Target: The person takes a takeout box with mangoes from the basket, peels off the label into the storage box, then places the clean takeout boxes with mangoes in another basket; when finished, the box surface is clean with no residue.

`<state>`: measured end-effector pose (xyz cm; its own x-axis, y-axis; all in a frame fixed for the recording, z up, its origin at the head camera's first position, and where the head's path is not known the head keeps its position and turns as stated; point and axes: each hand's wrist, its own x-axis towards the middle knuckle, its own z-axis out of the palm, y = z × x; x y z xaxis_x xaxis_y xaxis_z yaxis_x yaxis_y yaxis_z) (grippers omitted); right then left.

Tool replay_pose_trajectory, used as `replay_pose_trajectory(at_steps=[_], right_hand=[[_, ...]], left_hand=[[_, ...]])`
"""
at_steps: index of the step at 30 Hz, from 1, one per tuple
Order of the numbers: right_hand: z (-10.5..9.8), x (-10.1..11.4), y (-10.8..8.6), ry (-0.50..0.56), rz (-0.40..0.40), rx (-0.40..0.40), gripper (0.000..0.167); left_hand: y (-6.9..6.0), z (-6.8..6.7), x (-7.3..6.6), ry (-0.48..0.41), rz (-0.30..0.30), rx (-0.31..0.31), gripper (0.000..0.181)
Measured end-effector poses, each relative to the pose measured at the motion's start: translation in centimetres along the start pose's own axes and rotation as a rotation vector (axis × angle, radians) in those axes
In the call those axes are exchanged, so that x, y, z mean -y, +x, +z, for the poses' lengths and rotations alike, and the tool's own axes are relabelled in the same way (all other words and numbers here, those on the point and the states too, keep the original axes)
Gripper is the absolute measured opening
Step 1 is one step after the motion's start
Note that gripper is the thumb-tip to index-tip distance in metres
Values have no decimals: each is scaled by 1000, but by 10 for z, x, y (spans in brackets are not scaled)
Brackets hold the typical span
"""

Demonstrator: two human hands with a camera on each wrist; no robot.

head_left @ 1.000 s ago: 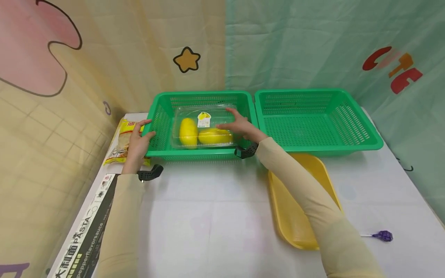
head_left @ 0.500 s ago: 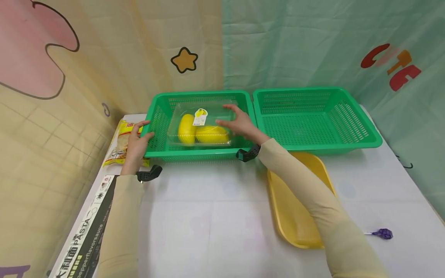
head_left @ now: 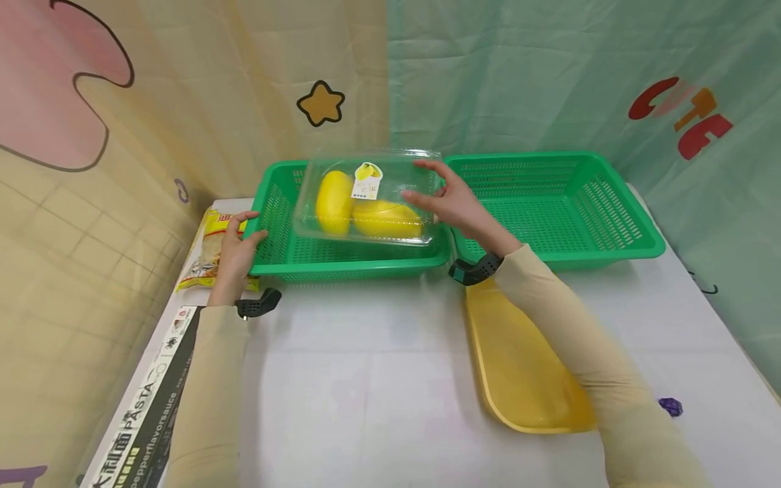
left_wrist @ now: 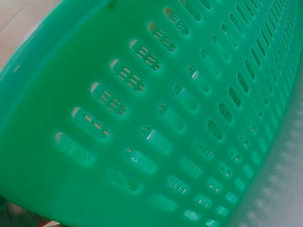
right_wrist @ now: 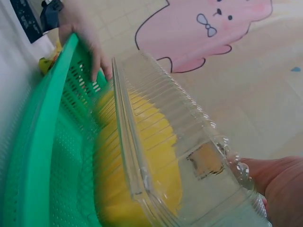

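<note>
Right hand (head_left: 454,200) grips the clear box (head_left: 398,181) at its right end; two yellow fruits (head_left: 387,218) inside. Box is tilted, held over the left basket (head_left: 342,269), right edge by the rims where the baskets meet. Contact with the basket: can't tell. Left hand (head_left: 234,254) holds that basket's left rim, just beside the snack bag (head_left: 207,251). Right basket (head_left: 525,227) sits beside, mesh floor visible. Working room: worktop (head_left: 329,379) stretch in front, between pasta box (head_left: 152,407) and yellow tray (head_left: 518,379). Right sleeve (head_left: 573,346) crosses above the tray, covering part of its right edge.
</note>
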<state>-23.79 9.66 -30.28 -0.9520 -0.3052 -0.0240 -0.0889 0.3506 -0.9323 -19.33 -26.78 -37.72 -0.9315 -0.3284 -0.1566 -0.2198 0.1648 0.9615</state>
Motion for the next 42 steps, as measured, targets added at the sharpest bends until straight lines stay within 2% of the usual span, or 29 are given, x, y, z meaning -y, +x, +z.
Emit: replay_pose_trajectory(at_steps=[7, 12, 18, 23, 29, 32, 39, 42], right_hand=[[-31, 7, -28, 24, -31, -53, 64], [-50, 7, -56, -38, -39, -97, 62], [-62, 0, -95, -106, -57, -109, 60], [-63, -7, -125, -119, -83, -61, 61], [-56, -14, -152, -101, -54, 17, 62], [-54, -17, -162, -117, -30, 32, 61], [-47, -21, -177, -238, -23, 25, 58], [-40, -25, -178, -234, -29, 58, 57]], left_hand=[[0, -1, 0, -4, -9, 5, 37], [1, -1, 0, 4, -13, 7, 37], [0, 0, 0, 1, -6, 16, 38], [-1, 0, -1, -11, -4, 22, 38], [-1, -1, 0, -19, 7, 22, 36], [0, -1, 0, -19, 8, 25, 37], [1, -1, 1, -25, 1, 25, 36], [1, -1, 1, -25, -1, 20, 36]])
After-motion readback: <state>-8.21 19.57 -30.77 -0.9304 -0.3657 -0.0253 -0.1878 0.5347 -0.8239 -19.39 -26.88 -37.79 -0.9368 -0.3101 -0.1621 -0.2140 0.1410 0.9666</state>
